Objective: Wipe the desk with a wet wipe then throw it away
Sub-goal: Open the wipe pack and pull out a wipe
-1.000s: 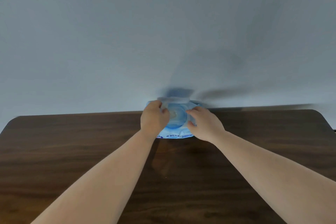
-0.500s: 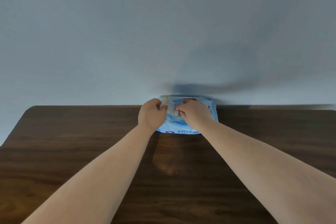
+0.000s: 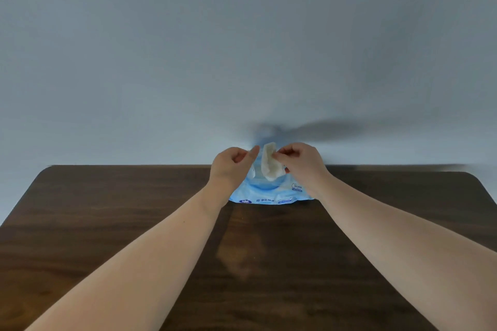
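Note:
A blue wet-wipe pack (image 3: 269,192) lies at the far middle edge of the dark wooden desk (image 3: 107,223), against the wall. A white wet wipe (image 3: 269,162) stands partly pulled up out of the pack's top. My right hand (image 3: 301,162) pinches the wipe's upper edge between thumb and fingers. My left hand (image 3: 232,165) hovers over the pack's left part, fingers curled and thumb pointing toward the wipe; whether it presses on the pack is hidden.
A plain pale wall (image 3: 242,48) rises right behind the desk's far edge. The desk's rounded far corners show at left and right. A faint smudge or reflection (image 3: 239,252) marks the wood between my forearms.
My right hand has drawn a white wipe up out of the pack, where earlier both hands were working at the pack's lid. My left hand has lifted slightly and loosened.

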A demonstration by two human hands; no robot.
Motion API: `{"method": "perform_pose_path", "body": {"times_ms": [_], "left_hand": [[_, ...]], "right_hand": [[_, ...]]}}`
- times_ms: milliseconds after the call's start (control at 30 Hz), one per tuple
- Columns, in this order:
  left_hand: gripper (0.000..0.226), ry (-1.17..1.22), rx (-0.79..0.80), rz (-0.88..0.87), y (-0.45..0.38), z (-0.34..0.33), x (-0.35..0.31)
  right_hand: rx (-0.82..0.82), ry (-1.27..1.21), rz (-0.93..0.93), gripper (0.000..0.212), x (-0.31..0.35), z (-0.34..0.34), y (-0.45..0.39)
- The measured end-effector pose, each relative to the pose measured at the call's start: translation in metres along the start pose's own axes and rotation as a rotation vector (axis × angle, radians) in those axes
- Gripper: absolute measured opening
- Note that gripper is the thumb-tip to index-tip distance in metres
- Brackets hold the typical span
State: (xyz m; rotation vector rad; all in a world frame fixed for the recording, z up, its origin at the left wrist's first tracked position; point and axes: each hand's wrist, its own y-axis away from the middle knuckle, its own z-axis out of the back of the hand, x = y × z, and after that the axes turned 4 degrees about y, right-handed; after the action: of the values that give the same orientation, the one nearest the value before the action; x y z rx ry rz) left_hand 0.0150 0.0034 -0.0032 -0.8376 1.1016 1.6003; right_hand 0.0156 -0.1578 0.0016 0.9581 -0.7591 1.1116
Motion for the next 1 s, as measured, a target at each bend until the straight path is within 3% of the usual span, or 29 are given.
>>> {"method": "perform_pose_path", "body": {"times_ms": [100, 200, 300, 400, 667, 767, 933, 1000], "left_hand": [[0.034, 0.038, 0.159, 0.013, 0.013, 0.000, -0.008], [0.028, 0.082, 0.163, 0.026, 0.020, 0.004, -0.010], [0.038, 0.116, 0.158, 0.090, 0.026, 0.009, -0.010], [0.024, 0.168, 0.090, 0.110, 0.028, 0.018, -0.004], [0.027, 0.377, 0.099, 0.196, 0.043, 0.053, 0.009], [0.024, 0.408, 0.136, 0.177, 0.049, 0.063, 0.011], [0.026, 0.474, 0.199, 0.150, 0.058, 0.088, 0.019], [0.025, 0.474, 0.217, 0.143, 0.062, 0.102, 0.023]], "right_hand": [[0.017, 0.016, 0.009, 0.007, 0.004, 0.001, 0.008], [0.065, -0.018, 0.019, 0.004, 0.005, 0.000, 0.017], [0.115, -0.097, 0.033, 0.011, 0.008, 0.000, 0.028], [0.130, -0.104, 0.044, 0.023, 0.007, -0.001, 0.034], [-0.155, -0.138, -0.150, 0.023, 0.009, -0.008, 0.037], [-0.027, -0.045, -0.096, 0.027, 0.015, -0.020, 0.046], [0.365, -0.010, -0.001, 0.043, 0.032, -0.043, 0.063], [0.468, 0.020, 0.017, 0.036, 0.038, -0.056, 0.067]]}}
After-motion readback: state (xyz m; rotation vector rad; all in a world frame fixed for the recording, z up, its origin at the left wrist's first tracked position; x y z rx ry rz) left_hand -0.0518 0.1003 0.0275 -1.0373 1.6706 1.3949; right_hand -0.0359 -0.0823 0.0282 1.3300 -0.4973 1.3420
